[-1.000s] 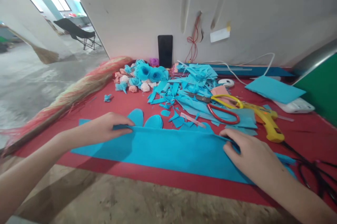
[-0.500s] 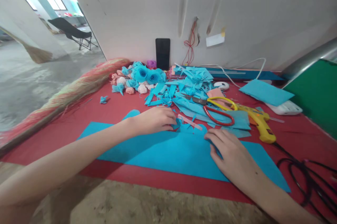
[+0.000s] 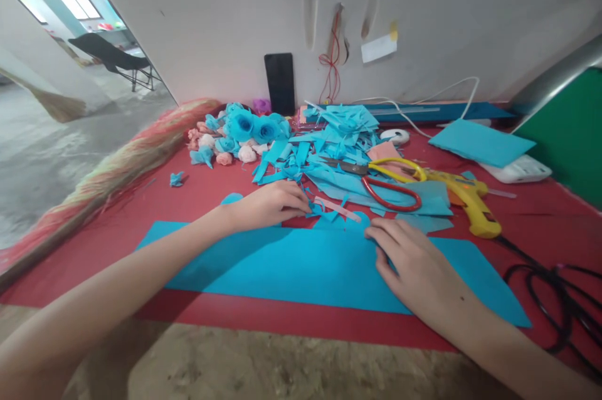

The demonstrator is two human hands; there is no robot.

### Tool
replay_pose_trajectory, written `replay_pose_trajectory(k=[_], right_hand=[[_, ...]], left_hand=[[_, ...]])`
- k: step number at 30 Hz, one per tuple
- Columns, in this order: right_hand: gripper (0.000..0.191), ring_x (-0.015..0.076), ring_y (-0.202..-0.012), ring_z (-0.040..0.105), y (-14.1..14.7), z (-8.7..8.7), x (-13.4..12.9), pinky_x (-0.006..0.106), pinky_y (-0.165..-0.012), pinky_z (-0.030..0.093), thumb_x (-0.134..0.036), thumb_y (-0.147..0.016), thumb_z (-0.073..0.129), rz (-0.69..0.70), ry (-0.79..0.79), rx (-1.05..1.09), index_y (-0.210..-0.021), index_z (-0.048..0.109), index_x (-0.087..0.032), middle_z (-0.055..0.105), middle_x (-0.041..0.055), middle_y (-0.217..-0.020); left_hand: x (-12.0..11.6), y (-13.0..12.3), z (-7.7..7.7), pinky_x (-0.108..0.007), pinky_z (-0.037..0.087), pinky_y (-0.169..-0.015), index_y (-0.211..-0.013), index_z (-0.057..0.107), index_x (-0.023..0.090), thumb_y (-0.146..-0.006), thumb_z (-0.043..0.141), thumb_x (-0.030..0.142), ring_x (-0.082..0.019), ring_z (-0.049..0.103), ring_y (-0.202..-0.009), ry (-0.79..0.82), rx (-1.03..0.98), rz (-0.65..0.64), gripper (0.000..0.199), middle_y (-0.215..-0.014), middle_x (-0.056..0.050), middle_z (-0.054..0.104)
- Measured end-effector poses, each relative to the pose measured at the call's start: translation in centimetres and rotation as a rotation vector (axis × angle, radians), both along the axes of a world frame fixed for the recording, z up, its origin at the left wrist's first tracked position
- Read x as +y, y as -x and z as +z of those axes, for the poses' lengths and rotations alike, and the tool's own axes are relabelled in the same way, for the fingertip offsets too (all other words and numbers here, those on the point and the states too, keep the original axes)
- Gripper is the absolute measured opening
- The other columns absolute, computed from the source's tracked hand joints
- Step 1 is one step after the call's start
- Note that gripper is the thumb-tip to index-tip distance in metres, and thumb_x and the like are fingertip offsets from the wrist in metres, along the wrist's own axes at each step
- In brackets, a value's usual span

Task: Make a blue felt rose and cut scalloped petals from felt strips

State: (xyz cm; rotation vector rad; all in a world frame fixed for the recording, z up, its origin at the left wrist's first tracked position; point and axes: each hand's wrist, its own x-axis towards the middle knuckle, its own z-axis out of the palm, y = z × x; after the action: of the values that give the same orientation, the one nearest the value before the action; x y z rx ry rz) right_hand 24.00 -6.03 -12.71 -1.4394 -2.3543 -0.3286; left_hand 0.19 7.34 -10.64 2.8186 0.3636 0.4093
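Note:
A wide blue paper sheet (image 3: 291,268) lies on the red table near its front edge. My left hand (image 3: 282,202) is above the sheet's back edge, fingers curled together at small blue scraps (image 3: 329,218); what they hold, if anything, is hidden. My right hand (image 3: 404,256) rests over the right part of the sheet, fingers apart and holding nothing, its fingertips beside the scraps. A thin pink strip (image 3: 337,207) lies between the hands. Behind them are scissors (image 3: 390,194) with red and yellow handles on a heap of blue paper pieces (image 3: 338,136).
Blue, white and pink paper flowers (image 3: 244,130) sit at the back left, near an upright black phone (image 3: 280,83). A yellow glue gun (image 3: 473,202) with a coiled black cable lies on the right. A blue paper stack (image 3: 482,142) covers part of a white device (image 3: 517,171).
The view has shifted slightly. My left hand has moved a little left and back from the sheet's edge, its fingers nearer the scraps. My right hand has hardly moved.

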Motion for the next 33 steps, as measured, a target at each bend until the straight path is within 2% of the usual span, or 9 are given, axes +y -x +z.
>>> replay_pose_trajectory(k=[9, 17, 33], right_hand=[[0.025, 0.0243, -0.091, 0.053, -0.13, -0.36, -0.02, 0.040, -0.076, 0.049, -0.007, -0.080, 0.036, -0.011, 0.011, 0.013, -0.094, 0.056, -0.012, 0.058, 0.0120, -0.098], [0.024, 0.0238, -0.089, 0.054, -0.14, -0.16, -0.03, 0.039, -0.075, 0.049, -0.008, -0.082, 0.036, -0.011, 0.020, 0.009, -0.094, 0.055, -0.012, 0.057, 0.0113, -0.098], [0.026, 0.0247, -0.091, 0.052, -0.37, -0.68, 0.02, 0.041, -0.077, 0.048, -0.009, -0.082, 0.035, 0.002, 0.009, -0.016, -0.098, 0.055, -0.010, 0.056, 0.0129, -0.101]], left_hand=[[0.56, -0.04, 0.01, -0.033, 0.046, -0.080, -0.090, 0.068, 0.015, -0.089, 0.044, 0.020, -0.018, 0.061, -0.085, 0.085, -0.011, -0.018, 0.024, -0.093, -0.009, 0.069], [0.73, -0.21, -0.03, -0.032, 0.047, -0.077, -0.091, 0.068, 0.012, -0.088, 0.044, 0.014, -0.018, 0.059, -0.085, 0.087, -0.002, -0.036, 0.024, -0.093, -0.010, 0.068], [0.39, -0.47, 0.43, -0.030, 0.043, -0.075, -0.091, 0.069, 0.012, -0.088, 0.046, 0.016, -0.017, 0.058, -0.082, 0.060, 0.008, -0.036, 0.023, -0.092, -0.010, 0.067]])
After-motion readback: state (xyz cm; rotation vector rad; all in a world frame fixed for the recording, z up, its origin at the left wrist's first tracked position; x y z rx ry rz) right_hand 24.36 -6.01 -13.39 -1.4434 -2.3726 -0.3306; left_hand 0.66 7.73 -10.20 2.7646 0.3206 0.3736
